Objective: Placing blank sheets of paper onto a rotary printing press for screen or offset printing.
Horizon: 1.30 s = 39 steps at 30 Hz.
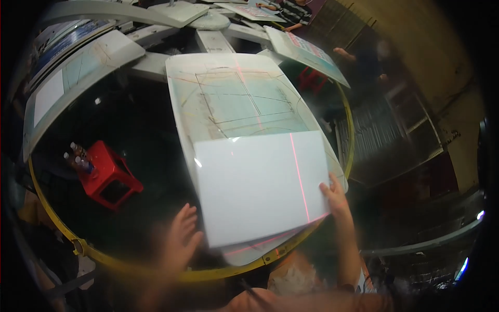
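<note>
A blank white sheet (254, 192) lies askew over the near end of a long board (234, 99) with rounded corners. A red laser line runs down the sheet's right part, and another crosses near its lower edge. My right hand (335, 196) grips the sheet's right edge, with the thumb on top and some fingers hidden. To the left of the sheet, my left hand (184, 234) is raised with fingers stretched out, apart from the sheet and holding nothing. Stained, pale green, the board's uncovered part bears a dark drawn rectangle and stray lines.
A yellow curved rail (57, 226) rings the work area. Inside it, at left, a red stool (109, 177) carries several bottles (80, 158). Similar boards stand at left (88, 78) and right (312, 54), joined by grey arms (213, 41). Other people (296, 13) are at the far side.
</note>
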{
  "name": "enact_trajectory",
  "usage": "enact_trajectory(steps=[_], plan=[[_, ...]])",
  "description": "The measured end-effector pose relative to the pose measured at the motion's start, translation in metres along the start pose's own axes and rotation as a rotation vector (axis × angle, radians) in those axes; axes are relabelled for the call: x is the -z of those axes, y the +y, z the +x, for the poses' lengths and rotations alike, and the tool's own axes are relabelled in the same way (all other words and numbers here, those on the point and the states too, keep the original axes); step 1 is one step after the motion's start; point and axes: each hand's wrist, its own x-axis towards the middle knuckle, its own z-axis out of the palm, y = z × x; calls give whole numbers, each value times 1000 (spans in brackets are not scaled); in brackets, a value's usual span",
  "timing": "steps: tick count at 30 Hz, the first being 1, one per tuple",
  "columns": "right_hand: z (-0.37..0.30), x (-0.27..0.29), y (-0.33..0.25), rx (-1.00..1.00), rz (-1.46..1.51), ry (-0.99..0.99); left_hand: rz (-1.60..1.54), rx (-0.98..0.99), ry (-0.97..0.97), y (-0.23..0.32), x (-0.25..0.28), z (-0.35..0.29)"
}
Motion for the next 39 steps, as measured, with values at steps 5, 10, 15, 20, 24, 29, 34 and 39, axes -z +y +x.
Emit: enact_trajectory(steps=[5, 10, 15, 20, 24, 29, 34, 39], plan=[[55, 7, 13, 78, -76, -108, 659, -299, 122, 12, 13, 13], [61, -20, 14, 60, -80, -105, 854, -331, 147, 16, 7, 3], [55, -21, 15, 11, -71, -183, 986, -338, 136, 22, -10, -4], [51, -24, 12, -14, -131, -163, 964, -309, 159, 24, -13, -4], [53, -27, 12, 11, -102, -150, 959, -271, 154, 23, -17, -1], [53, -30, 14, 6, -128, -161, 979, -297, 194, 25, -20, -1], [50, -33, 12, -1, -129, -183, 1008, -297, 165, 26, -17, -4], [52, -37, 13, 9, -109, -174, 1046, -267, 149, 26, -17, -1]])
